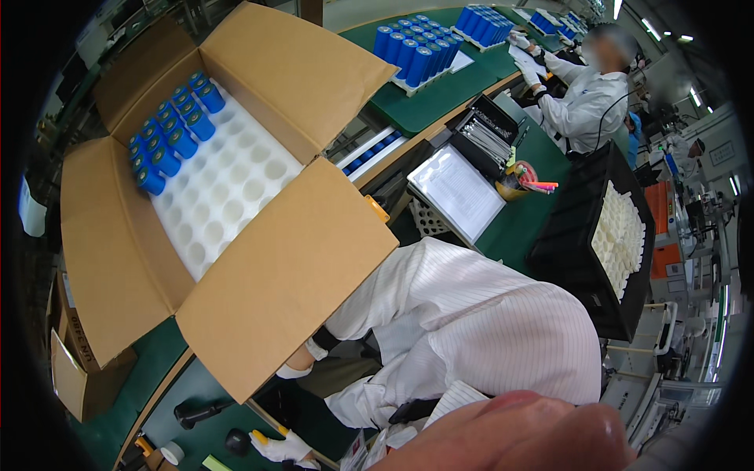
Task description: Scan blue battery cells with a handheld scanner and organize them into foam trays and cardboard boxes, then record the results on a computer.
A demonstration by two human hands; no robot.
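My left hand [281, 447], in a white glove with yellow fingertips, is at the bottom by the green bench edge. Its fingers look spread, holding nothing visible, beside a small black rounded object [237, 441]. The right sleeve bends down to a black wristband; of my right hand [297, 364] only the wrist area shows beside the near carton flap, which hides the fingers. The open cardboard box [287, 279] stands tilted in front of me. Inside, a white foam tray [228, 177] with round holes carries several blue cylindrical battery cells [182, 143] at its far-left side.
Blue cells stand in white trays [416, 59] on the far green bench, where a co-worker [585, 106] in white sits. A clipboard [457, 192], pen cup [514, 184] and black crate [589, 243] of pale trays are at right. A black handheld tool [200, 413] lies lower left.
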